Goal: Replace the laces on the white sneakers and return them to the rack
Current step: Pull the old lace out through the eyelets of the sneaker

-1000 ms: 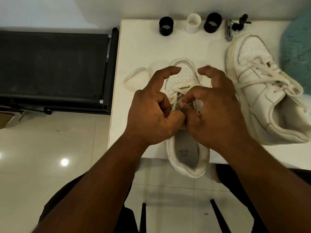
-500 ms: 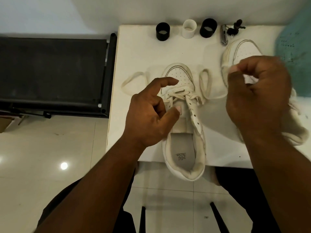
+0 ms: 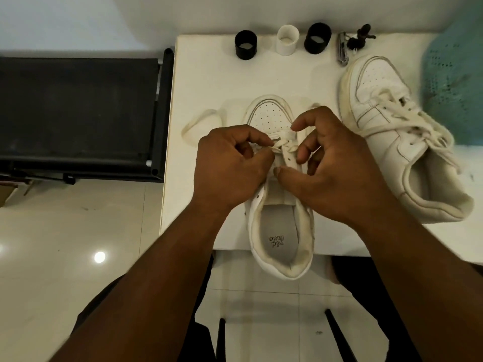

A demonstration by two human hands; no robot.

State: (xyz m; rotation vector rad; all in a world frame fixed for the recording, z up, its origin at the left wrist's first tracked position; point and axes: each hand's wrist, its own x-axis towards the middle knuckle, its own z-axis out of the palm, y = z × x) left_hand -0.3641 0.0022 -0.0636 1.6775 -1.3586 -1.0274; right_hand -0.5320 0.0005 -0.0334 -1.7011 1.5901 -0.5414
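A white sneaker [image 3: 281,241] lies toe-away in the middle of the white table [image 3: 209,82], its heel hanging over the near edge. A cream lace [image 3: 281,145] crosses its lowest eyelets, and a loose loop of it [image 3: 198,124] trails on the table to the left. My left hand [image 3: 230,165] pinches the lace at the shoe's left eyelet row. My right hand [image 3: 337,168] rests on the right eyelet flap, thumb and fingers closed around it. A second white sneaker [image 3: 392,137], fully laced, lies at the right.
Two black cylinders [image 3: 245,44] [image 3: 317,37] and a white one [image 3: 287,39] stand along the table's far edge, beside a metal tool [image 3: 343,52] and a small black item [image 3: 362,36]. A teal cloth [image 3: 454,82] lies at far right. A black rack [image 3: 78,111] stands left of the table.
My right hand had swung out to the right over the second sneaker, pulling the lace, and has come back to the middle sneaker's eyelets. My left hand has closed on the lace.
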